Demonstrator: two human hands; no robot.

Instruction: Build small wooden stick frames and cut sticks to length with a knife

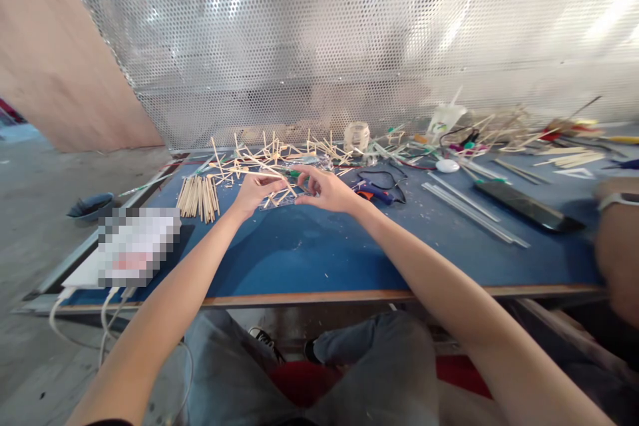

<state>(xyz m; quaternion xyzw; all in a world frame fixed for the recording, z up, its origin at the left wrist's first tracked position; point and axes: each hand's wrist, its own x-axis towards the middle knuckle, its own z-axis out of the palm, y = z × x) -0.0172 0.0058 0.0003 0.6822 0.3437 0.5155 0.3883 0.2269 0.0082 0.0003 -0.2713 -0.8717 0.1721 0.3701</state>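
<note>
Thin wooden sticks (280, 197) sit between the two hands above the blue table (299, 259) and look easily knocked, so a light pinch and small, slow finger movements would suit them. The left hand (255, 194) seems to pinch a long stick (249, 172); the right hand (325, 190) curves inward, thumb and fingers parted, contact unclear, both forearms reaching forward.

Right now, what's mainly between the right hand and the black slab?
Head view, from the right hand toward the black slab: first the glue gun, then the clear rods.
</note>
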